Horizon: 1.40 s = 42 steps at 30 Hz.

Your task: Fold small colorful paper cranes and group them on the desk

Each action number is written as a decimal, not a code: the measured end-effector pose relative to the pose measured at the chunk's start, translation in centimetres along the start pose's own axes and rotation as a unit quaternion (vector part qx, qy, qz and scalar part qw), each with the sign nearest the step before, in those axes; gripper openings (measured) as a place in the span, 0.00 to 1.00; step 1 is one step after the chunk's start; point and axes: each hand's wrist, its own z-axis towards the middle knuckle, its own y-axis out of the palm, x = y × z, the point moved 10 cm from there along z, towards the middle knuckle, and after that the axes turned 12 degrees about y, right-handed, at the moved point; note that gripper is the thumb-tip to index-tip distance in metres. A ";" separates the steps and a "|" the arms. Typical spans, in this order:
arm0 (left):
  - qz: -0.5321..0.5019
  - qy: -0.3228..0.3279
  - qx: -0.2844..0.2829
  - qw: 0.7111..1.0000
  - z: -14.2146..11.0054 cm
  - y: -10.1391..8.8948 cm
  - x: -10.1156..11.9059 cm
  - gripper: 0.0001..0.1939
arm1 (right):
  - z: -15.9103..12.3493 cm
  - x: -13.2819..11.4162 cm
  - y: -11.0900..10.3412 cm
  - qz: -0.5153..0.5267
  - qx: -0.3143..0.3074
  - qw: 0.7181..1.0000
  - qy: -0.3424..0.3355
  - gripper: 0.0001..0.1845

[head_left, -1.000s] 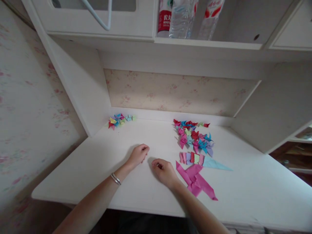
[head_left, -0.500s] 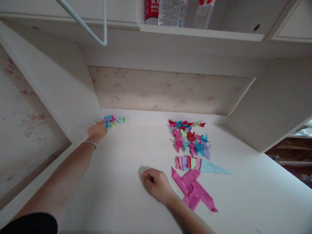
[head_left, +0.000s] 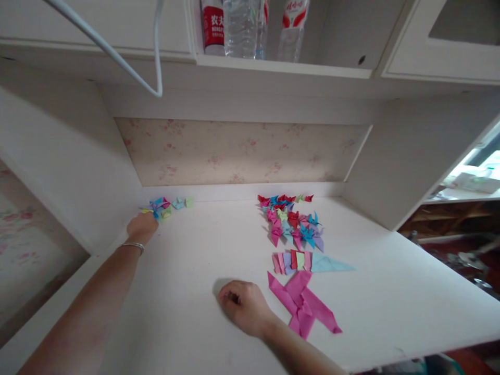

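Observation:
At the back left of the white desk, my left hand [head_left: 142,228], with a bracelet on its wrist, touches the near side of a small pile of folded paper pieces [head_left: 159,204] in blue, pink, yellow and green. Its fingers are curled under; what they grip is hidden. My right hand [head_left: 247,308] rests on the desk as a loose fist, and nothing shows in its hollow. Just to its right lies a large pink paper pinwheel shape [head_left: 302,302]. Beyond that is a row of small folded strips [head_left: 292,261] beside a pale blue folded paper triangle [head_left: 332,263].
Several colourful origami figures [head_left: 295,224] lie in rows at the back right of the desk [head_left: 187,281]. Bottles [head_left: 240,28] stand on the shelf overhead. A white bent tube [head_left: 117,57] hangs at upper left. Side panels bound the desk left and right.
The camera view has shifted, so everything on the desk appears further left. Both hands keep nearly the same place relative to the paper pieces.

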 end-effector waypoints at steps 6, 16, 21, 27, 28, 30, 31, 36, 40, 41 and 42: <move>0.058 0.001 0.005 0.998 -0.9 -0.9 0.0 0.15 | -0.2 0.0 -0.1 0.009 0.006 1.000 -0.002 0.13; 0.035 0.164 0.176 0.970 -9.1 -6.1 8.2 0.20 | 1.5 3.8 -0.2 0.308 -0.020 0.944 0.119 0.06; -0.220 0.276 0.176 0.919 -17.6 -4.9 15.7 0.13 | 1.8 4.4 -1.2 0.476 -0.005 0.868 0.138 0.19; -0.408 0.343 0.116 0.838 -22.5 -3.2 22.6 0.14 | 1.1 5.0 -4.2 0.388 0.106 0.908 0.116 0.21; -0.428 0.338 0.117 0.830 -22.4 -2.9 22.9 0.13 | 1.0 5.2 -4.8 0.364 0.130 0.915 0.114 0.20; -0.463 0.316 0.109 0.821 -22.0 -1.9 22.9 0.12 | 0.9 5.8 -5.5 0.349 0.162 0.915 0.119 0.19; -0.485 0.296 0.096 0.817 -21.6 -1.1 22.7 0.11 | 1.0 6.1 -5.7 0.356 0.170 0.911 0.123 0.19; -0.630 0.154 -0.007 0.761 -20.5 3.6 21.6 0.17 | 1.8 6.8 -5.6 0.413 0.154 0.889 0.126 0.20; -0.670 0.095 -0.050 0.735 -20.8 5.1 21.8 0.23 | 1.9 6.8 -5.1 0.413 0.132 0.893 0.121 0.20; -0.668 0.096 -0.061 0.735 -20.9 5.2 22.1 0.22 | 1.8 6.8 -5.0 0.409 0.130 0.895 0.121 0.20; -0.664 0.099 -0.070 0.737 -21.0 5.2 22.3 0.21 | 1.8 6.8 -5.0 0.406 0.130 0.896 0.122 0.21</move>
